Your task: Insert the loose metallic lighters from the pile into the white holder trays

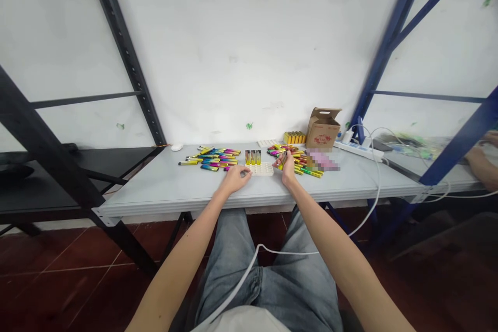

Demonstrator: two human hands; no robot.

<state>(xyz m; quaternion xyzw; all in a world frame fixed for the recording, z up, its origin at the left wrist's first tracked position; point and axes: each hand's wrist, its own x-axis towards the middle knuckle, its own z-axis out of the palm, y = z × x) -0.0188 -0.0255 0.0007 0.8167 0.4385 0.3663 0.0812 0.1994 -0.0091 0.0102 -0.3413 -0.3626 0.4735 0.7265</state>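
A white tray with rows of holes [261, 169] lies on the table in front of me. Three lighters [253, 156] stand upright along its back left part. At the tray's left edge my left hand [235, 178] is closed, thumb and finger pinching the tray. My right hand [287, 167], just off the right end of the tray, is closed round a yellow lighter [284, 160]. A loose pile of shiny coloured lighters [218, 157] lies to the left. Another pile of lighters [311, 173] is beside my right hand, which partly covers it.
A brown cardboard box [322, 129] stands open at the back right, beside a block of upright yellow lighters [294, 137]. Behind is a second white tray [267, 143]. A power strip [358, 150] and white cable [378, 187] are at right. Shelf posts flank the table [163, 189].
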